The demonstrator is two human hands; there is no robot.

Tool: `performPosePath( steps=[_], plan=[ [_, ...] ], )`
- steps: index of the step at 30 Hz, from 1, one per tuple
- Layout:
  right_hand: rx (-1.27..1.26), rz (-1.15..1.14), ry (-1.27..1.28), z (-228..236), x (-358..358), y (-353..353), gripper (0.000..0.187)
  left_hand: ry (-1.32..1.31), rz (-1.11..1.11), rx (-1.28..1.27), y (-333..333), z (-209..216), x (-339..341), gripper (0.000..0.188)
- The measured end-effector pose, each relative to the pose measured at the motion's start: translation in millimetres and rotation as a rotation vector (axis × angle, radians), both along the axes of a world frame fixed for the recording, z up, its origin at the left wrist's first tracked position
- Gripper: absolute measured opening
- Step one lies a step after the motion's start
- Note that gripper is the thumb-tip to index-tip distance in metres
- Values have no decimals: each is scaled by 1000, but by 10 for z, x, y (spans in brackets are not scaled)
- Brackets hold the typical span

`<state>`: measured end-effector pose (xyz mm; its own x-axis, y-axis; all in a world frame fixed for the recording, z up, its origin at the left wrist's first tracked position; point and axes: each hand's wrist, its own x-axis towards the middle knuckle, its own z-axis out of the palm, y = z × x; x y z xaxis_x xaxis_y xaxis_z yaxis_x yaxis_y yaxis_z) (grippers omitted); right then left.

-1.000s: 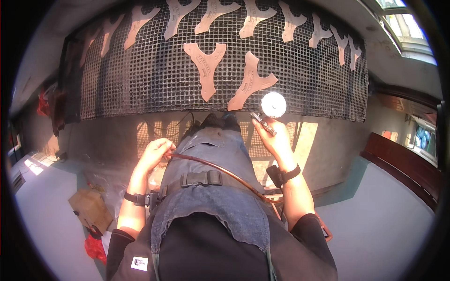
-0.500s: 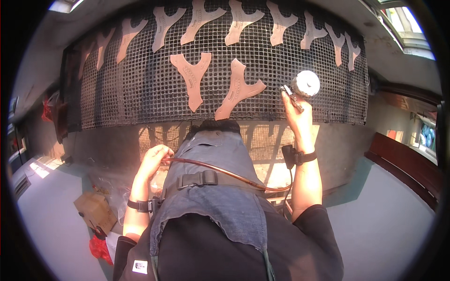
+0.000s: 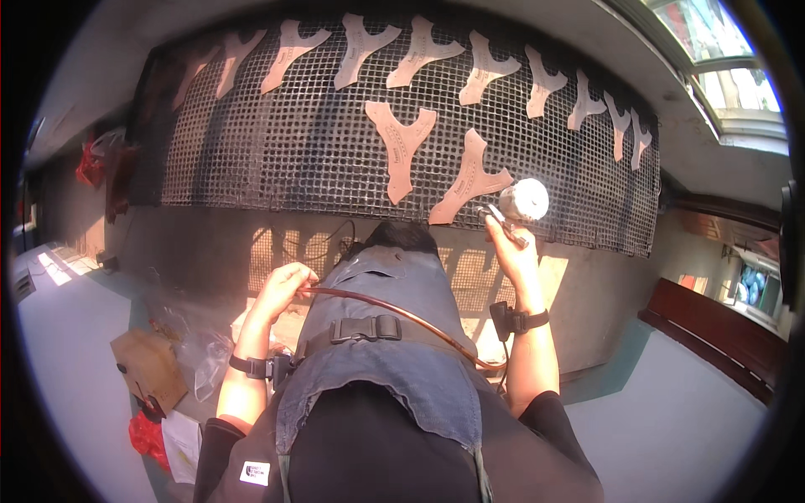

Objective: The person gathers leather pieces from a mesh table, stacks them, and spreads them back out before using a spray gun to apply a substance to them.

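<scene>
My right hand (image 3: pixel 513 249) is closed round a spray gun (image 3: pixel 503 226) topped by a round white cup (image 3: pixel 525 200), at the mesh's front edge. Just left of the gun lies a tan Y-shaped piece (image 3: pixel 470 183), and a second Y-shaped piece (image 3: pixel 399 151) rests further left. Behind them, several more such pieces (image 3: pixel 363 50) form a row along the far side of the black mesh (image 3: pixel 277 159). At my waist my left hand (image 3: pixel 288 287) grips a brown hose (image 3: pixel 402 312), which runs across my front toward my right forearm.
On the floor at left are a cardboard box (image 3: pixel 151 366), a clear plastic bag (image 3: pixel 211 369) and a red bag (image 3: pixel 148 438). A dark red wooden bench (image 3: pixel 713 338) stands at right. Light enters through a window (image 3: pixel 729 84) at the upper right.
My right hand with the spray gun has moved left and nearer to me, close to the front Y-shaped piece. The view has turned, so the mesh sits further right. My left hand still holds the hose.
</scene>
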<state>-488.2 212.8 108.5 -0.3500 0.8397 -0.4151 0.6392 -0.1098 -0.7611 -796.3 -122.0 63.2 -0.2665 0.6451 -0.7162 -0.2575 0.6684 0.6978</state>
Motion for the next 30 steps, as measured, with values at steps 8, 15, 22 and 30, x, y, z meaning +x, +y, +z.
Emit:
performPosePath(
  steps=[8, 15, 22, 30],
  plan=[
    [272, 275, 101, -5, -1087, 369, 27, 17, 227, 3, -351, -63, -30, 30],
    [423, 407, 83, -167, -1815, 968, 37, -21, 397, -80, -287, 113, 219, 29],
    [314, 621, -77, -162, -1781, 1074, 40, -8, 413, -68, -32, 76, 286, 27],
    [366, 552, -45, -317, -1816, 1482, 38, -9, 429, -62, 95, 49, 281, 26]
  ],
)
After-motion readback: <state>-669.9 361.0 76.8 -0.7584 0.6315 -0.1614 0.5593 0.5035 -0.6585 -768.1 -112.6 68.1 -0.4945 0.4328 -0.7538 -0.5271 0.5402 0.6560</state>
